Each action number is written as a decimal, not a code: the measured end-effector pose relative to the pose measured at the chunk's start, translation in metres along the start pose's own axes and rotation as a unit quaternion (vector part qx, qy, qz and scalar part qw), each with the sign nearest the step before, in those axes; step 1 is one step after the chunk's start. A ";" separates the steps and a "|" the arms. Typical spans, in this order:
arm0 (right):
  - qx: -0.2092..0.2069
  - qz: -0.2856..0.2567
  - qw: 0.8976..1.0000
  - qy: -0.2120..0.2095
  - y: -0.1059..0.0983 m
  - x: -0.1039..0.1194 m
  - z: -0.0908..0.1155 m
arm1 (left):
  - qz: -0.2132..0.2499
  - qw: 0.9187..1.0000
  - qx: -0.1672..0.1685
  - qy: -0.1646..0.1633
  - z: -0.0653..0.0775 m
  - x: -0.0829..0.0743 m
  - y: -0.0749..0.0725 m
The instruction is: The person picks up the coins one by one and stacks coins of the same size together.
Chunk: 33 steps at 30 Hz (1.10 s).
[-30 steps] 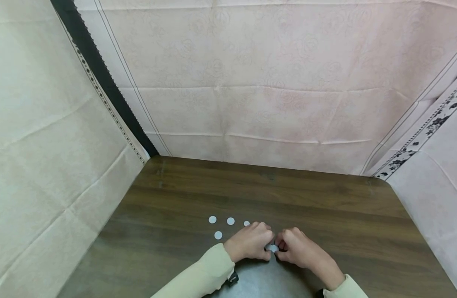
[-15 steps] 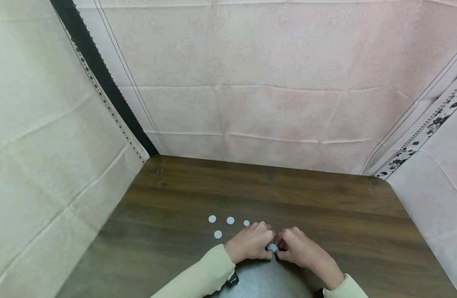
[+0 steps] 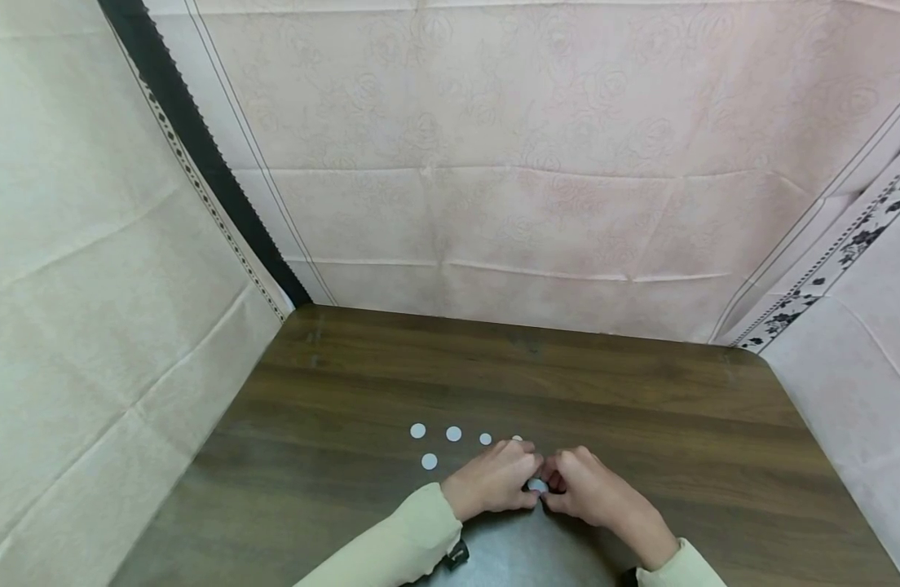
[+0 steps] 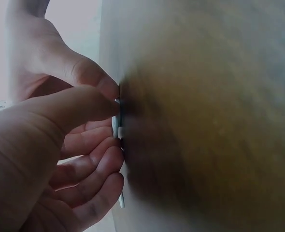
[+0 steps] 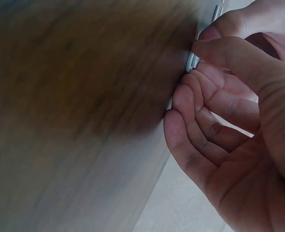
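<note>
Small flat white discs lie on the wooden table. Between the two hands, one white disc (image 3: 537, 486) shows in the head view, partly covered by fingers. My left hand (image 3: 491, 476) grips its left side with thumb and curled fingers, low on the table. From the right, my right hand (image 3: 588, 487) pinches the same spot, the thumbs nearly meeting in front. Edge-on in the right wrist view, the white disc (image 5: 191, 62) looks like thin layers lying together, close to the thumb tips. The left wrist view shows its thin edge (image 4: 115, 126) at the fingertips.
Several other white discs (image 3: 417, 430) lie left of and beyond the hands, one partly hidden behind the left hand. The dark wooden table (image 3: 641, 391) runs back to a pale cloth wall (image 3: 531, 204). Cloth also hangs at both sides.
Two white discs that showed side by side, slightly overlapping, between the hands now look like a single disc. Both hands stay almost in place.
</note>
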State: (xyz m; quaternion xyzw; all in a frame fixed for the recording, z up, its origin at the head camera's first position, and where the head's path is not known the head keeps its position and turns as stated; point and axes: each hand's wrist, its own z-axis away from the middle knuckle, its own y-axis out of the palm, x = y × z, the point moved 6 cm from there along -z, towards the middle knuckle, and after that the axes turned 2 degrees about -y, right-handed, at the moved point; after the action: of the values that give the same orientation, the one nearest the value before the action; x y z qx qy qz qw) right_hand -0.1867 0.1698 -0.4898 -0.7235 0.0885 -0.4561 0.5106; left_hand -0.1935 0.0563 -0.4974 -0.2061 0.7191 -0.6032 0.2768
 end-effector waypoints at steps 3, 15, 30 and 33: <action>0.006 -0.010 1.000 0.000 0.000 0.000 0.000 | -0.004 1.000 -0.006 0.005 0.002 -0.001 -0.001; 0.009 -0.011 1.000 0.012 0.001 -0.001 0.001 | 0.049 0.999 0.004 -0.008 0.004 0.002 -0.001; -0.002 -0.007 1.000 0.003 0.002 -0.001 0.002 | 0.049 0.998 0.025 -0.010 0.007 0.003 -0.002; -0.003 -0.007 1.000 -0.003 0.002 0.000 0.003 | 0.056 0.998 0.018 -0.008 0.007 0.003 -0.003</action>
State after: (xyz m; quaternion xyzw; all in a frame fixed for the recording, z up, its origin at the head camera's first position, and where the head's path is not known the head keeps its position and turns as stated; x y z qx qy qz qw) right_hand -0.1842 0.1707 -0.4912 -0.7270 0.0831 -0.4571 0.5056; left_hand -0.1914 0.0492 -0.4956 -0.1651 0.7163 -0.5979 0.3196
